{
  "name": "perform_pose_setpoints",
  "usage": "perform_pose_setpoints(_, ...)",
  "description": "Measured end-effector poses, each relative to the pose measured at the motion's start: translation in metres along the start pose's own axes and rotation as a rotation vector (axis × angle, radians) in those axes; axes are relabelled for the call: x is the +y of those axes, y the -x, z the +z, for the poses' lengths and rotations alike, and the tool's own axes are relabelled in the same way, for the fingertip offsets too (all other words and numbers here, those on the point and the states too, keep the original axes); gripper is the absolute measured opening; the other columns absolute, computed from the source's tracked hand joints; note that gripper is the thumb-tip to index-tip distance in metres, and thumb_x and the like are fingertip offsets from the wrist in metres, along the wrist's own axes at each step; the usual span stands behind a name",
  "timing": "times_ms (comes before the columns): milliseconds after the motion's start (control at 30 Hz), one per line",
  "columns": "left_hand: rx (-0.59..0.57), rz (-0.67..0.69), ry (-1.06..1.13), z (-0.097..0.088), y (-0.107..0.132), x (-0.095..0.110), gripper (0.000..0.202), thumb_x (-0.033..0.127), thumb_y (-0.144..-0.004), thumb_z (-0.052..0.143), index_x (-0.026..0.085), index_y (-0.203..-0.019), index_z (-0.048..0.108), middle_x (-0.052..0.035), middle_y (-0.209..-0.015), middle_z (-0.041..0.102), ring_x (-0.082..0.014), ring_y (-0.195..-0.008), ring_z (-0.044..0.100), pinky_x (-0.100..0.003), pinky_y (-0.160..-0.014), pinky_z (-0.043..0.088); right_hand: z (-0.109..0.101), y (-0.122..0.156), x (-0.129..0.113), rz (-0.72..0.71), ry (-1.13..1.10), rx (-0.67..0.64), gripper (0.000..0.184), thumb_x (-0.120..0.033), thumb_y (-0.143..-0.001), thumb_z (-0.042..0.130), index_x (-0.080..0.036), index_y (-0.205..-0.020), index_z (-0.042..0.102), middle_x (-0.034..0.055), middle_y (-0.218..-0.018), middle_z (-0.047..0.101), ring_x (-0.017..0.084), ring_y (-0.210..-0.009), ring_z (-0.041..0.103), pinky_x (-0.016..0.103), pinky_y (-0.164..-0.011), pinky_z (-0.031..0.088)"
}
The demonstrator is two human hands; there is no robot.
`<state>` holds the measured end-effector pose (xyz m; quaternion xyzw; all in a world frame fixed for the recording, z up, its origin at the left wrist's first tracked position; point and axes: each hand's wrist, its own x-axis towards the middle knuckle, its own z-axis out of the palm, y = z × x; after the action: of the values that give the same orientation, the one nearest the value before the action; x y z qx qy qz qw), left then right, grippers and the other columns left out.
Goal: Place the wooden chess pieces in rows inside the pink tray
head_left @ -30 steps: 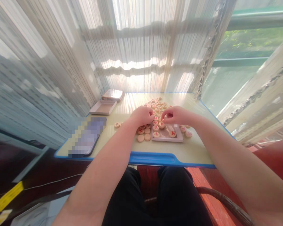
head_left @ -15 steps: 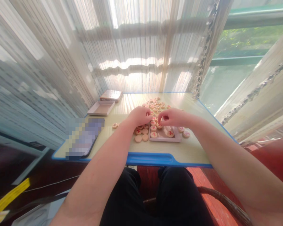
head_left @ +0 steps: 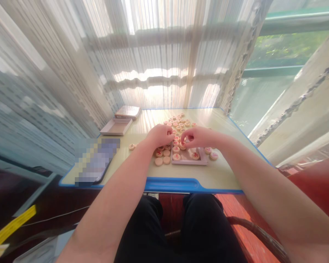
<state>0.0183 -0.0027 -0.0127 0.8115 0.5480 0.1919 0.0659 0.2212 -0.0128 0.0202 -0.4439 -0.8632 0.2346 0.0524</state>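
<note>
A shallow box tray (head_left: 190, 163) lies near the front of the table with round Chinese chess pieces (head_left: 176, 157) in it, several lined along its left side. My right hand (head_left: 201, 136) is over the tray, thumb and fingers closed on a chess piece (head_left: 182, 146) with a red character. At the tray's back left, my left hand (head_left: 159, 136) has its fingers curled down; what they hold, if anything, is hidden. A lone piece (head_left: 195, 156) lies at the tray's right. Loose pieces (head_left: 166, 160), some blank side up, are left of the tray.
More pieces (head_left: 178, 119) are heaped behind my hands, and a few (head_left: 214, 156) lie right of the tray. An empty box lid (head_left: 116, 127) and a flat box (head_left: 128, 111) stand back left. A blurred phone-like object (head_left: 98, 160) lies front left. The table has a blue edge (head_left: 172, 184).
The whole view has shifted slightly left. Both hands stay at nearly the same places over the tray, with only small finger movement.
</note>
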Motion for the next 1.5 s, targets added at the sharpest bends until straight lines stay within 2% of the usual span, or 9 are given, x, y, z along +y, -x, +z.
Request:
perform_pose_setpoints(133, 0.004, -0.002, 0.017, 0.0, 0.0, 0.0, 0.02, 0.031, -0.07, 0.049, 0.018, -0.065, 0.064, 0.0, -0.059, 0.057, -0.0137, -0.056, 0.047, -0.026, -0.051, 0.032, 0.0, 0.001, 0.0, 0.004, 0.008, 0.009, 0.022, -0.04, -0.069, 0.065, -0.025, -0.085, 0.068, -0.0029, -0.066, 0.055, 0.011, -0.059, 0.046, 0.026, -0.056, 0.031)
perform_pose_setpoints(233, 0.016, 0.001, 0.014, 0.0, 0.0, 0.0, 0.02, 0.03, -0.07, 0.049, 0.018, -0.064, 0.063, 0.0, -0.058, 0.056, -0.0137, -0.056, 0.046, -0.027, -0.051, 0.032, -0.002, 0.002, -0.001, 0.009, -0.007, 0.01, 0.028, -0.043, -0.069, 0.065, -0.025, -0.09, 0.068, -0.0027, -0.067, 0.054, 0.011, -0.059, 0.046, 0.026, -0.056, 0.031)
perform_pose_setpoints(333, 0.009, 0.003, 0.008, -0.001, 0.0, 0.001, 0.02, 0.03, -0.07, 0.049, 0.018, -0.064, 0.063, -0.0003, -0.058, 0.056, -0.0139, -0.057, 0.046, -0.027, -0.052, 0.032, -0.002, 0.003, -0.001, 0.005, -0.016, -0.008, 0.029, -0.04, -0.069, 0.064, -0.027, -0.096, 0.068, -0.0031, -0.069, 0.055, 0.011, -0.059, 0.046, 0.026, -0.056, 0.031)
perform_pose_setpoints(433, 0.001, 0.002, 0.0, -0.001, 0.0, 0.002, 0.02, 0.03, -0.07, 0.05, 0.018, -0.065, 0.064, -0.0007, -0.059, 0.057, -0.0143, -0.058, 0.047, -0.027, -0.052, 0.033, -0.002, 0.002, 0.0, 0.004, -0.013, -0.014, 0.026, -0.035, -0.069, 0.063, -0.028, -0.093, 0.069, -0.0034, -0.068, 0.054, 0.011, -0.06, 0.047, 0.026, -0.057, 0.031)
perform_pose_setpoints(600, 0.014, -0.011, 0.0, 0.0, 0.0, 0.001, 0.02, 0.031, -0.071, 0.05, 0.018, -0.066, 0.065, -0.001, -0.059, 0.058, -0.0145, -0.059, 0.049, -0.027, -0.053, 0.034, -0.001, 0.001, 0.0, 0.016, -0.004, -0.01, 0.027, -0.039, -0.069, 0.064, -0.026, -0.092, 0.068, -0.0029, -0.068, 0.055, 0.012, -0.061, 0.047, 0.026, -0.057, 0.03)
perform_pose_setpoints(867, 0.01, 0.005, 0.001, 0.001, -0.001, -0.002, 0.019, 0.03, -0.071, 0.05, 0.018, -0.065, 0.063, -0.0007, -0.059, 0.057, -0.0142, -0.057, 0.048, -0.027, -0.052, 0.034, -0.006, 0.005, -0.006, 0.036, 0.045, 0.005, 0.023, -0.036, -0.068, 0.064, -0.024, -0.089, 0.066, -0.0029, -0.065, 0.051, 0.011, -0.057, 0.044, 0.026, -0.055, 0.029)
perform_pose_setpoints(1067, 0.009, -0.005, -0.014, 0.001, -0.001, -0.001, 0.02, 0.03, -0.072, 0.05, 0.018, -0.069, 0.066, -0.0016, -0.061, 0.06, -0.0149, -0.059, 0.05, -0.027, -0.054, 0.035, -0.013, 0.017, -0.015, 0.129, 0.164, -0.112, 0.017, -0.037, -0.066, 0.066, -0.022, -0.074, 0.063, 0.001, -0.067, 0.059, 0.013, -0.057, 0.049, 0.028, -0.052, 0.031)
perform_pose_setpoints(1300, 0.004, 0.012, -0.018, 0.001, -0.002, -0.001, 0.018, 0.029, -0.071, 0.051, 0.019, -0.066, 0.065, -0.0014, -0.061, 0.06, -0.0154, -0.06, 0.051, -0.027, -0.054, 0.035, -0.012, 0.021, -0.009, 0.128, 0.216, -0.213, 0.027, -0.037, -0.06, 0.07, -0.026, -0.084, 0.066, 0.0019, -0.072, 0.065, 0.018, -0.062, 0.057, 0.028, -0.052, 0.035)
perform_pose_setpoints(1500, 0.011, 0.029, -0.021, 0.001, -0.001, -0.001, 0.018, 0.03, -0.072, 0.05, 0.019, -0.061, 0.06, -0.0006, -0.058, 0.057, -0.0147, -0.057, 0.047, -0.028, -0.051, 0.032, -0.011, 0.015, 0.001, 0.141, 0.197, -0.183, 0.02, -0.038, -0.064, 0.067, -0.025, -0.078, 0.065, 0.0018, -0.072, 0.066, 0.017, -0.061, 0.059, 0.028, -0.052, 0.037)
